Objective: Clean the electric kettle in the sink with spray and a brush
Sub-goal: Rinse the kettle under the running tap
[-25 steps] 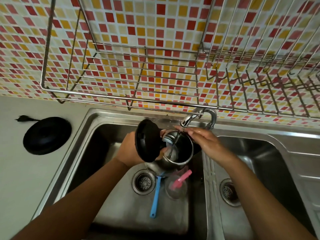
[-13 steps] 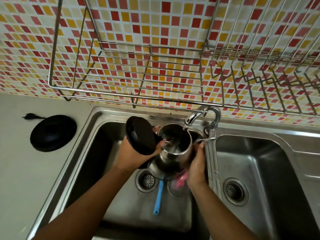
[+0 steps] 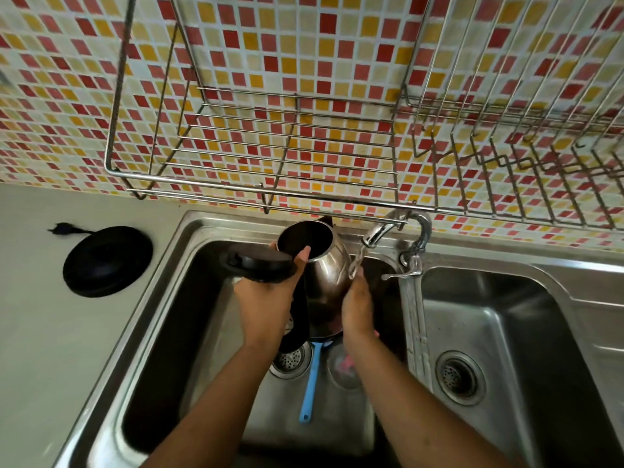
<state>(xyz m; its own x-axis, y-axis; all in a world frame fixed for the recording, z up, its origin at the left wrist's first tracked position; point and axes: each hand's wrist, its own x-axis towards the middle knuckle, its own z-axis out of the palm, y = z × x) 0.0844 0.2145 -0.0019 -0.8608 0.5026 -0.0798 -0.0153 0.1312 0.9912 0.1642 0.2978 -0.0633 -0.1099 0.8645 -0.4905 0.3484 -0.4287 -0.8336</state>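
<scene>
1. Position of the work. The kettle is held above the left basin, clear of its floor, just left of the tap. Its mouth faces up and slightly toward me. The lid is swung open to the left.

2. Left hand. It is closed around the kettle at the handle side, with one fingertip hooked over the rim. The handle itself is hidden under my palm.

3. Right hand. It holds nothing. The fingers look extended and lie flat against the right wall of the kettle. The water stream falls onto them and the steel.

4. Tools. The brush lies on the basin floor, on the near side of both hands. Its long axis runs near to far. The free handle end points toward me and the head end is hidden beneath the kettle. The spray bottle lies just right of it, partly covered by my right wrist, so I cannot tell which way its nozzle points.

5. Judgement. This appears to be the rinsing step. The right hand is nearer to both tools and is the free one. A pick-up would mean drawing it back and down while the left hand carries the kettle alone.
</scene>
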